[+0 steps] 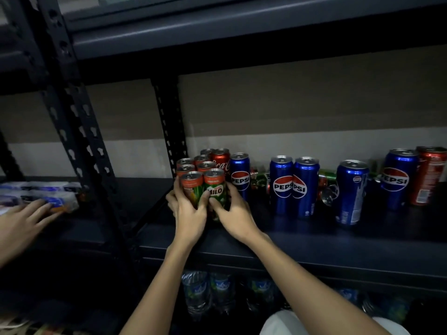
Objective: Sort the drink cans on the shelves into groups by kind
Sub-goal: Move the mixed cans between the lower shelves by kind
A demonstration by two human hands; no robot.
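Several green Milo cans stand in a tight cluster at the left end of the dark shelf (302, 240). My left hand (188, 213) grips the front left Milo can (192, 186). My right hand (232, 211) grips the front right Milo can (216, 187). Behind the cluster stands a red Coca-Cola can (221, 159). Blue Pepsi cans stand to the right: one (240, 172) beside the cluster, a touching pair (294, 186), one (350, 192) further right and one (399, 177) near the frame edge. Another red can (429, 175) stands at the far right.
Green and red cans (326, 176) lie on their sides behind the Pepsi cans. Another person's hand (21, 218) rests near white packs (38, 194) on the left shelf. A slotted upright post (169, 124) stands behind the Milo cluster. Water bottles (208, 291) fill the shelf below.
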